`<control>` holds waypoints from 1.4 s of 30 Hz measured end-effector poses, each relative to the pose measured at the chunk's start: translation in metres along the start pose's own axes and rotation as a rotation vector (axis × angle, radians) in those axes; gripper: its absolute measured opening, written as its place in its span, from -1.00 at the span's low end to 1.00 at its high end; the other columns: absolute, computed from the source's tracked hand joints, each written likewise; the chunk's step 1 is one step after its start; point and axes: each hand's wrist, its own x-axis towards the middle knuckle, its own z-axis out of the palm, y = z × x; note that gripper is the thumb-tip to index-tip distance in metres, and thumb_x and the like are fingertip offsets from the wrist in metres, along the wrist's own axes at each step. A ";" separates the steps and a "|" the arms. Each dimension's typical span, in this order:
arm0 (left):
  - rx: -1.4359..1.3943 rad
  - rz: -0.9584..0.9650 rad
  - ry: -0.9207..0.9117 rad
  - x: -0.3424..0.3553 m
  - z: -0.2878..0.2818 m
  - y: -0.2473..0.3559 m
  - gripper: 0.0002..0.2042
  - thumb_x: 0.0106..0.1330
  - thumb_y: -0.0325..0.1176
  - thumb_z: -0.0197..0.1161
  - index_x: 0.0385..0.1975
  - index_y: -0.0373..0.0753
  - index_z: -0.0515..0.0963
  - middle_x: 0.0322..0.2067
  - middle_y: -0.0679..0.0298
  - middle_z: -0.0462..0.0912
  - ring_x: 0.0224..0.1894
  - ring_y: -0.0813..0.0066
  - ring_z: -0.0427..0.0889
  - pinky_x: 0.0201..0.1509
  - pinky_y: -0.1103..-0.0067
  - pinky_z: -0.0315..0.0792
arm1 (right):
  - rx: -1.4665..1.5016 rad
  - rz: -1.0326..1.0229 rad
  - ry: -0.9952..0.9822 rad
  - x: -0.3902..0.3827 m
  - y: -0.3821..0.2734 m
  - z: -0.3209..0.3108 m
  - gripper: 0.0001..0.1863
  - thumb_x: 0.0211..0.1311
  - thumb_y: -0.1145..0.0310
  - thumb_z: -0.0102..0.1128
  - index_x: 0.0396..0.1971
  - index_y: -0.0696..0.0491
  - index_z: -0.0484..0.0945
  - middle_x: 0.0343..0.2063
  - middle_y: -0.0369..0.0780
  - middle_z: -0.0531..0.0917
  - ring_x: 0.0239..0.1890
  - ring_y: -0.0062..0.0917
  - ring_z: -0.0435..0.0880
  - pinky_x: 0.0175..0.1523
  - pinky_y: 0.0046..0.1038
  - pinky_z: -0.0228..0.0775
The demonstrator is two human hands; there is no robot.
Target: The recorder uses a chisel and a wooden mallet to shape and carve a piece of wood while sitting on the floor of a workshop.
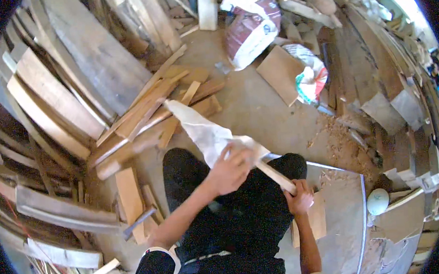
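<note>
My left hand (pixel 232 167) is closed over a crumpled white sheet (pixel 198 128), pressing it around a narrow wooden stick (pixel 275 176). Whether the sheet is sandpaper, plain paper or cloth I cannot tell. One end of the sheet trails off toward the far left. At the stick's near right end, my right hand (pixel 299 197) grips the wood with its fingers wrapped round. The stick's other end is hidden under the sheet and my left hand. Both hands are above my dark-clad knees, and the left one is slightly smeared by motion.
Loose wood offcuts (pixel 142 127) lie in a pile ahead on the left. A hammer-like tool (pixel 140 223) rests beside a short board (pixel 129 196). Tall planks (pixel 93 44) lean at the left. A maroon and white sack (pixel 252 28) stands ahead, and wood shavings (pixel 336 139) litter the right.
</note>
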 end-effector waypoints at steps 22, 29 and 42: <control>0.251 0.369 -0.145 -0.044 -0.049 -0.101 -0.77 0.06 -0.34 0.13 -0.25 -0.18 0.49 -0.42 0.33 0.54 -0.35 0.46 0.55 -0.25 0.55 0.43 | 0.105 -0.220 -0.032 0.009 0.011 -0.007 -0.60 -0.36 0.15 0.44 -0.43 -0.01 0.56 -0.43 -0.28 0.56 -0.36 -0.34 0.57 -0.25 -0.29 0.36; 0.250 0.601 -0.218 -0.053 -0.059 -0.118 -0.82 0.07 -0.30 0.13 -0.32 -0.16 0.46 -0.50 0.37 0.46 -0.41 0.47 0.50 -0.33 0.58 0.39 | 0.095 -0.268 -0.114 0.005 0.022 0.002 -0.60 -0.32 0.09 0.40 -0.42 -0.03 0.58 -0.41 -0.29 0.58 -0.34 -0.37 0.59 -0.21 -0.31 0.37; 0.220 -0.132 0.253 -0.019 -0.089 -0.068 -0.85 -0.06 -0.46 0.18 -0.45 -0.29 0.49 -0.54 0.10 0.52 -0.43 0.08 0.52 -0.32 0.33 0.40 | 0.109 -0.193 -0.080 0.007 0.015 -0.006 -0.58 -0.27 0.06 0.38 -0.38 -0.01 0.58 -0.37 -0.26 0.58 -0.32 -0.34 0.58 -0.21 -0.27 0.37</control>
